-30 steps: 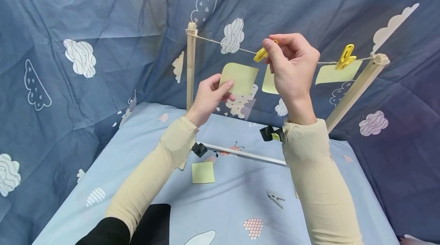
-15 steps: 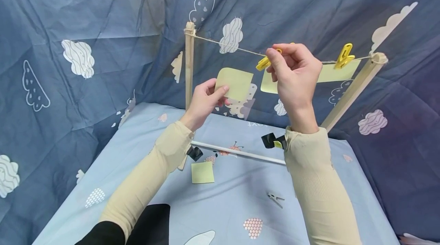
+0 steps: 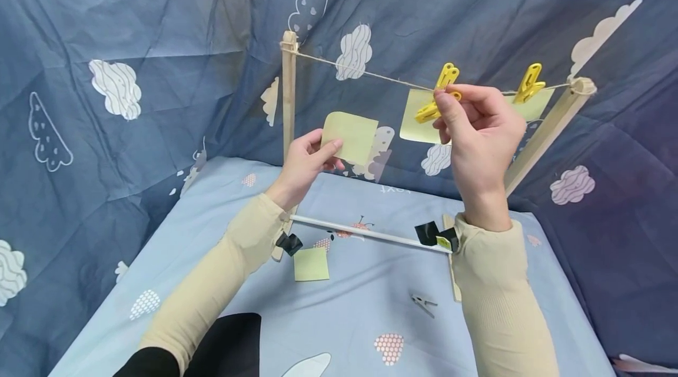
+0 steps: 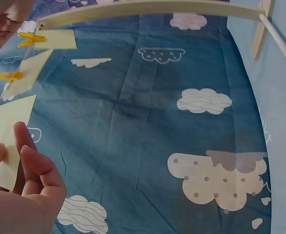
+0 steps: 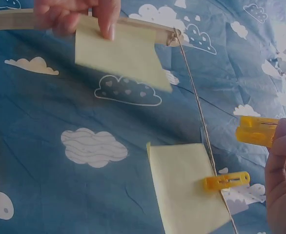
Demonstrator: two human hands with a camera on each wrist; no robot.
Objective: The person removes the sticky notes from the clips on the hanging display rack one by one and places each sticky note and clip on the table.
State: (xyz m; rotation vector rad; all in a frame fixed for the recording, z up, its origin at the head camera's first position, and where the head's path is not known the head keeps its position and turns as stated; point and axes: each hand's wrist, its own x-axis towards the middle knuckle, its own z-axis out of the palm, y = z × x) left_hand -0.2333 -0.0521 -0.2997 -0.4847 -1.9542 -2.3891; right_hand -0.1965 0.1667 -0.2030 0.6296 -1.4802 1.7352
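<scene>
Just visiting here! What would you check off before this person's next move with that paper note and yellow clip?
1. Left hand pinching the held note: ok.
2. Right hand pinching the held clip: ok.
3. Held clip free of any paper: ok.
4. String tied to both wooden posts: ok.
5. Held note up at the string: not ok; in the head view it is below it.
6. Whether the held clip grips firmly: cannot tell.

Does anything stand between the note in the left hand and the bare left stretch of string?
Nothing visible does: in the head view, the note in the left hand shows below that string with open space between. The right hand, pinching a clip, and the nearest clipped note are off to the right.
</scene>
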